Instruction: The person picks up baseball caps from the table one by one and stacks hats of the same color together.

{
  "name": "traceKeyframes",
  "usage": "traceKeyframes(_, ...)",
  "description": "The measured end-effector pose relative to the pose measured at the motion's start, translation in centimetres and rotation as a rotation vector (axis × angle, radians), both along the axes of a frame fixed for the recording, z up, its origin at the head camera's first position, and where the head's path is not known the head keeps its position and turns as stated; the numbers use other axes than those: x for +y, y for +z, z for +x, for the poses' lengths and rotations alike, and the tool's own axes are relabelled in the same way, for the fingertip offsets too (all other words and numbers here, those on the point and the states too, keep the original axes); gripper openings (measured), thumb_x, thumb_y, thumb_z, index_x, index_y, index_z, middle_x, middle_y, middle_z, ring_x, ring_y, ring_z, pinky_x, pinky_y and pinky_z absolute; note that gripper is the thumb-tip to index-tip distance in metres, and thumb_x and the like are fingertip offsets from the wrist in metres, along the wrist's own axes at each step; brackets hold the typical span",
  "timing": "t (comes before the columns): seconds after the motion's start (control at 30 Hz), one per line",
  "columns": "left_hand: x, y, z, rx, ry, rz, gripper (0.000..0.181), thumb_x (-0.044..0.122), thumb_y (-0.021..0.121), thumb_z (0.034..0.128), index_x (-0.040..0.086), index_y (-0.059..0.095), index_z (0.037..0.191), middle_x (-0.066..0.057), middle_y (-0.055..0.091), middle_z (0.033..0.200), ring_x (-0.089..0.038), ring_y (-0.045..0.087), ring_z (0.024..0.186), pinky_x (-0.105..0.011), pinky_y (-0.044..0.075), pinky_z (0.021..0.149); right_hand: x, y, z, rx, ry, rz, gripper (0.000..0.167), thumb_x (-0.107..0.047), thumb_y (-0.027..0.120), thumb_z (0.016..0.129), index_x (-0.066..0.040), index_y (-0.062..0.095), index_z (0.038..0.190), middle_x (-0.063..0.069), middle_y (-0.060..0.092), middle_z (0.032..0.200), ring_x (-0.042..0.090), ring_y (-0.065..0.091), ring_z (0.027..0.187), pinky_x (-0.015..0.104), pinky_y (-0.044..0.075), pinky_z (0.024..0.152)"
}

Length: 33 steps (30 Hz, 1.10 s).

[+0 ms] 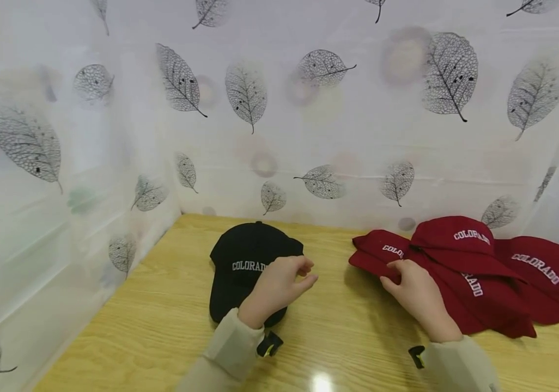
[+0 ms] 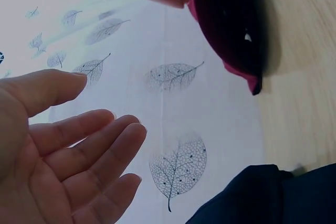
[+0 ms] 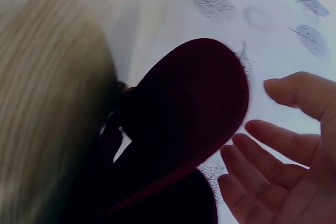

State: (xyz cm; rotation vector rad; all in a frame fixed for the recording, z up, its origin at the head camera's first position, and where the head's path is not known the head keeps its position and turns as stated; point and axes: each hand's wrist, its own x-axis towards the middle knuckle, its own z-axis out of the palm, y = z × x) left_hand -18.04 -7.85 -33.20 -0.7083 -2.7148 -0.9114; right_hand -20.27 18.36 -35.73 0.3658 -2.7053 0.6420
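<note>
A black cap [image 1: 240, 245] with white COLORADO lettering lies at the left of the table, and my left hand [image 1: 279, 283] hovers over its right side, fingers loosely bent and holding nothing. Several dark red caps [image 1: 461, 245] with the same lettering are heaped on the right. My right hand [image 1: 417, 291] is beside the leftmost red cap [image 1: 375, 253], overlapping its brim in the head view. In the right wrist view the fingers of this hand [image 3: 278, 161] are relaxed close to a red brim [image 3: 210, 93]; whether they touch it I cannot tell. The left palm [image 2: 73, 161] shows bare.
The wooden table [image 1: 152, 305] runs back to a pale curtain [image 1: 269, 141] printed with leaves, which also hangs along the left side. Bare wood separates the black cap from the red heap. The red caps reach to the right edge of the head view.
</note>
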Motion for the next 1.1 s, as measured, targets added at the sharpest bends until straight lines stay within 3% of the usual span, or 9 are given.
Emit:
traceKeyframes(0.27, 0.1, 0.1, 0.1, -0.017, 0.007, -0.009, 0.019, 0.021, 0.061, 0.0839, 0.006, 0.063, 0.096, -0.004, 0.064, 0.092, -0.013, 0.060, 0.081, -0.025, 0.047, 0.069, -0.1, -1.0, 0.2, -0.012, -0.031, 0.214, 0.024, -0.013, 0.073, 0.066, 0.000, 0.061, 0.083, 0.009, 0.055, 0.074, 0.028, 0.055, 0.066, 0.043, 0.043, 0.052)
traceKeyframes(0.5, 0.0, 0.1, 0.2, -0.008, 0.010, -0.007, 0.020, 0.022, 0.060, 0.0845, 0.007, 0.064, 0.096, -0.004, 0.064, 0.093, -0.012, 0.059, 0.081, -0.024, 0.047, 0.069, -0.2, -0.8, 0.4, 0.088, -0.078, 0.242, 0.006, 0.000, 0.065, 0.067, -0.001, 0.061, 0.071, 0.008, 0.049, 0.062, 0.033, 0.053, 0.056, 0.043, 0.040, 0.043)
traceKeyframes(0.73, -0.3, -0.1, 0.3, -0.001, 0.015, -0.007, 0.021, 0.024, 0.060, 0.0850, 0.007, 0.063, 0.097, -0.003, 0.063, 0.093, -0.012, 0.059, 0.081, -0.023, 0.047, 0.068, 0.2, 0.5, 0.9, 0.387, -0.089, 0.129, 0.008, 0.002, 0.063, 0.070, 0.001, 0.066, 0.077, 0.012, 0.056, 0.065, 0.033, 0.053, 0.053, 0.045, 0.040, 0.042)
traceKeyframes(0.9, -0.4, -0.2, 0.2, 0.011, 0.009, 0.004, 0.020, 0.024, 0.060, 0.0852, 0.007, 0.063, 0.096, -0.004, 0.064, 0.092, -0.013, 0.060, 0.080, -0.023, 0.047, 0.068, 0.5, 1.8, 1.2, 0.490, -0.066, -0.022, 0.006, 0.002, 0.064, 0.072, 0.004, 0.065, 0.077, 0.019, 0.060, 0.068, 0.035, 0.054, 0.053, 0.049, 0.041, 0.046)
traceKeyframes(1.03, -0.4, -0.1, 0.2, 0.029, 0.005, 0.009, 0.016, 0.023, 0.060, 0.0847, 0.008, 0.063, 0.090, -0.003, 0.063, 0.088, -0.012, 0.059, 0.077, -0.024, 0.047, 0.067, 0.6, 2.9, 1.7, 0.520, -0.071, -0.146, 0.005, 0.001, 0.065, 0.074, 0.004, 0.065, 0.077, 0.016, 0.061, 0.063, 0.024, 0.051, 0.049, 0.034, 0.041, 0.046)
traceKeyframes(1.1, -0.5, -0.1, 0.1, 0.039, 0.001, 0.010, 0.014, 0.023, 0.061, 0.0840, 0.009, 0.063, 0.087, -0.003, 0.063, 0.085, -0.012, 0.058, 0.075, -0.024, 0.047, 0.066, 0.8, 3.4, 1.9, 0.540, -0.095, -0.189, 0.008, -0.001, 0.065, 0.076, 0.003, 0.062, 0.069, 0.011, 0.055, 0.052, 0.014, 0.042, 0.043, 0.024, 0.033, 0.042)
